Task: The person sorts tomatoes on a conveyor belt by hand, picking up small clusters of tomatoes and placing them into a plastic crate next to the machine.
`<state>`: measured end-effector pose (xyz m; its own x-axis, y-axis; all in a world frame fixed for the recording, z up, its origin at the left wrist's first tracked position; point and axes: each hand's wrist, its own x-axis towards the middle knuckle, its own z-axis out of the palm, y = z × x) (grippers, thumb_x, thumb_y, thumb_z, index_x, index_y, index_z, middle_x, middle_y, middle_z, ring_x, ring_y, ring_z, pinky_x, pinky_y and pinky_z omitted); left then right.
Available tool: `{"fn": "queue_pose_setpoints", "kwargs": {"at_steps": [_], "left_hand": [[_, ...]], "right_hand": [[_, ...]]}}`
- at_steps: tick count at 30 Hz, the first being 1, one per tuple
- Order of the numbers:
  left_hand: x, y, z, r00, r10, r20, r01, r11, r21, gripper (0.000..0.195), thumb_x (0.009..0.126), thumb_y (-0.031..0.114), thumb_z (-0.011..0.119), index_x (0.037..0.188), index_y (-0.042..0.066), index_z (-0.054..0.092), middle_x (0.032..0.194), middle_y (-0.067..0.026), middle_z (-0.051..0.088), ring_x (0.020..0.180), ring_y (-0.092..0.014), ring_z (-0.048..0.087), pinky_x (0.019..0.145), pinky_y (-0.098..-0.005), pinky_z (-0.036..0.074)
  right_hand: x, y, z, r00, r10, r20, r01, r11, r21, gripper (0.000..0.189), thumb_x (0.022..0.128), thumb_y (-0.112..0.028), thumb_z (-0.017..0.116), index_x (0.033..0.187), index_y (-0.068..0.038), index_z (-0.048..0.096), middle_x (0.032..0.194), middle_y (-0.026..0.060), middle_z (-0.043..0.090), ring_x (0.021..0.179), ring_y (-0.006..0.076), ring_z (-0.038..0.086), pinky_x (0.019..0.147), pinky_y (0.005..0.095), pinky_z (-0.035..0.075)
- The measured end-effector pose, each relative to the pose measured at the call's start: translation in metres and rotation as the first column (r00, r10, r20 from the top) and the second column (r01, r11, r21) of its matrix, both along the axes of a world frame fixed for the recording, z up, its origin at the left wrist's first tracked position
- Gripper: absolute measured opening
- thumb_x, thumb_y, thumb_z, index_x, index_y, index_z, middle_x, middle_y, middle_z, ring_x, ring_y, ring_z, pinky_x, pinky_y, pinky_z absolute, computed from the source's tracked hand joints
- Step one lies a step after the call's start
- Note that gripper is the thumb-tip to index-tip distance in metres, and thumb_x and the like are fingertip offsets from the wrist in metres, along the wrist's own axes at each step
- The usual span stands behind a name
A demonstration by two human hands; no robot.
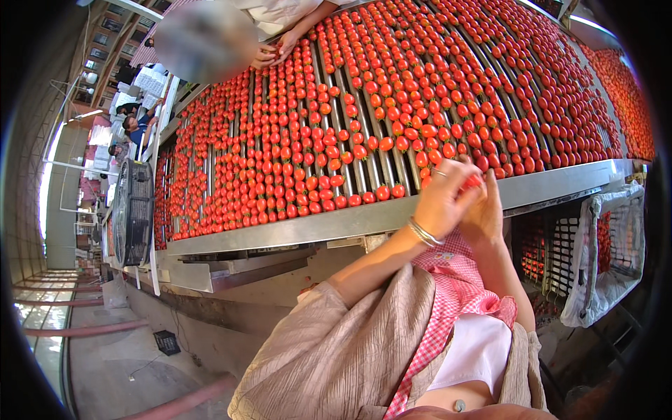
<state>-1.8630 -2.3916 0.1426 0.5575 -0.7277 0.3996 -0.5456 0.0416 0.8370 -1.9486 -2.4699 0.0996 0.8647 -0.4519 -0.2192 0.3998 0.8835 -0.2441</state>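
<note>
My left hand [446, 197], with a ring and bracelets, meets my right hand [484, 212] just over the near rail of a roller conveyor [310, 226]. A red tomato [471, 182] shows between them, with the fingers of both hands closed about it. Left fingers partly cover it, so I cannot tell whether more fruit lies in the right palm. Beyond my hands, small oval red tomatoes [273, 168], many with green stem ends, lie in rows between the metal rollers [386, 168].
Across the conveyor, another person's hands [278, 52] handle tomatoes. A plastic-lined crate [604, 257] with tomatoes stands at right, below the rail. A large black fan [134, 212] is at the left end. A small black crate [167, 342] sits on the floor. More people [137, 128] are farther off.
</note>
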Motion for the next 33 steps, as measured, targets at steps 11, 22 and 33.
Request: {"fn": "queue_pose_setpoints", "kwargs": {"at_steps": [11, 22, 33], "left_hand": [[-0.022, 0.013, -0.005, 0.972, -0.131, 0.195, 0.125, 0.991, 0.042, 0.027, 0.082, 0.012, 0.066, 0.109, 0.009, 0.062, 0.120, -0.0141, 0.058, 0.114, -0.034, 0.054, 0.097, -0.0459, 0.042], [-0.011, 0.030, -0.023, 0.986, -0.123, 0.109, 0.102, 0.978, 0.179, 0.007, 0.088, 0.005, 0.060, 0.092, 0.007, 0.066, 0.090, -0.0089, 0.065, 0.085, -0.028, 0.064, 0.073, -0.0357, 0.051], [-0.094, -0.028, -0.038, 0.733, -0.649, 0.205, 0.629, 0.761, 0.161, 0.012, 0.086, 0.020, 0.063, 0.084, 0.008, 0.061, 0.078, -0.0082, 0.060, 0.071, -0.026, 0.063, 0.063, -0.0359, 0.052]], "right_hand": [[-0.065, -0.022, 0.010, 0.998, -0.065, -0.015, 0.067, 0.977, 0.202, 0.045, 0.097, -0.034, 0.052, 0.130, -0.005, 0.051, 0.129, 0.0177, 0.054, 0.121, 0.0294, 0.052, 0.100, 0.0481, 0.044], [-0.266, -0.223, 0.027, 0.570, -0.819, 0.061, 0.809, 0.573, 0.129, 0.054, 0.096, -0.029, 0.050, 0.127, 0.013, 0.039, 0.135, 0.0339, 0.041, 0.129, 0.0486, 0.038, 0.109, 0.0616, 0.034], [-0.117, -0.145, 0.007, 0.500, -0.845, -0.191, 0.078, 0.263, -0.962, 0.030, 0.100, -0.023, 0.052, 0.116, 0.001, 0.060, 0.108, 0.0105, 0.064, 0.098, 0.0191, 0.063, 0.089, 0.0316, 0.050]]}}
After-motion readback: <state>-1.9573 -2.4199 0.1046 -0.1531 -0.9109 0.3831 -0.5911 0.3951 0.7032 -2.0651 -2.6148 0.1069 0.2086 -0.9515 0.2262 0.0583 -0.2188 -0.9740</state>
